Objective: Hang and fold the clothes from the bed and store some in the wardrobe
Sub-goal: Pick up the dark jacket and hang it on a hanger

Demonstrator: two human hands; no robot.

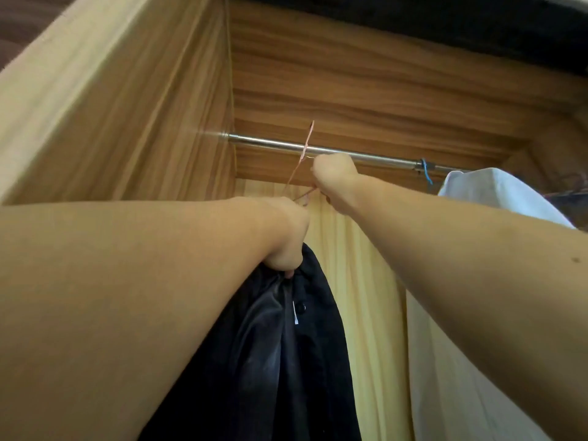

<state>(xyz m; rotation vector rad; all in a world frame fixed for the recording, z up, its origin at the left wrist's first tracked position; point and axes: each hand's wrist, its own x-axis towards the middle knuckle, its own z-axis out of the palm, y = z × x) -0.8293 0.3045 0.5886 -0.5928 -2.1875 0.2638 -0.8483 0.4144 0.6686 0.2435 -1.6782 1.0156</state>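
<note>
Reaching up into the wardrobe (133, 100) with both arms, camera tilted up at the metal rail (350, 153). My left hand (286, 233) is curled tight round the top of a dark garment (286, 361), bunching the fabric at the collar; the garment hangs straight down below it, small white tag and a dark button showing. My right hand (334, 178) is higher, just under the rail, fingers closed on the neck of a thin pink wire hanger (307, 144). Hanger hook pokes up across the rail; can't tell if it's actually seated on it. Hanger's lower wires run down toward my left hand. Pale yellow cloth (359, 297) hangs behind the dark garment, white cloth (496, 198) to the right. Blue string (426, 175) tied on the rail near its right end
</note>
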